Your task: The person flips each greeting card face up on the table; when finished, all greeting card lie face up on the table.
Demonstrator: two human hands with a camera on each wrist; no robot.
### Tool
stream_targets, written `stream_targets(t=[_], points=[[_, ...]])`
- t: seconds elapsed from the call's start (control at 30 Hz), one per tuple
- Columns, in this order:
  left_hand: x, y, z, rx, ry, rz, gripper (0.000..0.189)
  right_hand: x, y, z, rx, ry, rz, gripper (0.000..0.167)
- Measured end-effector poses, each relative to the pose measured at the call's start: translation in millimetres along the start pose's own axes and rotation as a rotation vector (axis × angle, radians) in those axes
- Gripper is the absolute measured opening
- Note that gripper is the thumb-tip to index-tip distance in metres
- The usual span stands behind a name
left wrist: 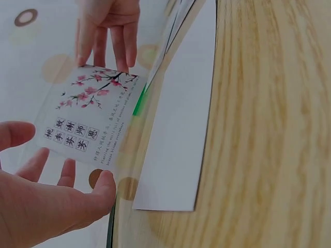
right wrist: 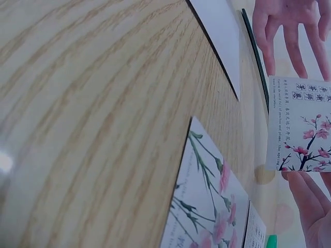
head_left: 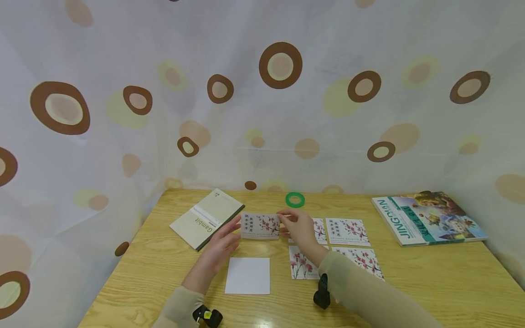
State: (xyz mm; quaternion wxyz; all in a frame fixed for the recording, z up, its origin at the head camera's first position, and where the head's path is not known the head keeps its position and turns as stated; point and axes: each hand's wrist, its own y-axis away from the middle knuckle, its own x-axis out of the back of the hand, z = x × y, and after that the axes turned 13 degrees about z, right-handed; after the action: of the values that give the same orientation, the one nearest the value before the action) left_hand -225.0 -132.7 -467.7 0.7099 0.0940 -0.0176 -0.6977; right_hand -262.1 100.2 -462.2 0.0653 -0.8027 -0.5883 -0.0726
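A plum-blossom greeting card [head_left: 259, 231], printed with pink flowers and dark characters, is held up above the table. My right hand [head_left: 302, 231] pinches its right edge. On the card's left side is my left hand [head_left: 221, 246], fingers spread and nearly straight, fingertips right at the edge. In the left wrist view the thumb of that hand stands apart from the printed card [left wrist: 77, 111]. Below lies a blank white square card [head_left: 248, 276]. Beside my right forearm, several flower cards lie in two rows, among them a carnation card [head_left: 301, 265] and a blossom card [head_left: 348, 231].
A cream Gambit notebook [head_left: 205, 218] lies at the back left, behind my left hand. At the back middle is a green tape roll [head_left: 295, 205]. A colourful book [head_left: 428, 218] sits at the right. A spotted curtain [head_left: 254, 114] hangs behind the wooden table [head_left: 135, 269].
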Motion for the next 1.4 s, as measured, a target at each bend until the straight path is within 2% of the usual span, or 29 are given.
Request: stream_targets(t=[0.33,0.9,1.1,1.4], points=[[-0.9,-4.0,-0.8,0.016,-0.027,0.012,0.056,0.5,-1.6,4.1,-0.020,-0.018,0.017,0.024],[-7.0,-9.3,-3.0,0.028,-0.026,0.020,0.055,1.9,-6.0,10.8,0.002,-0.031,0.021,0.031],[-8.5,-11.0,-3.7,0.060,-0.003,0.016,0.055,2.6,-6.9,11.9,-0.038,-0.041,0.023,0.035],[-11.6,-11.6,-2.6,0.103,0.027,0.030,0.055,4.9,-7.7,13.7,-0.104,-0.077,0.028,0.028]])
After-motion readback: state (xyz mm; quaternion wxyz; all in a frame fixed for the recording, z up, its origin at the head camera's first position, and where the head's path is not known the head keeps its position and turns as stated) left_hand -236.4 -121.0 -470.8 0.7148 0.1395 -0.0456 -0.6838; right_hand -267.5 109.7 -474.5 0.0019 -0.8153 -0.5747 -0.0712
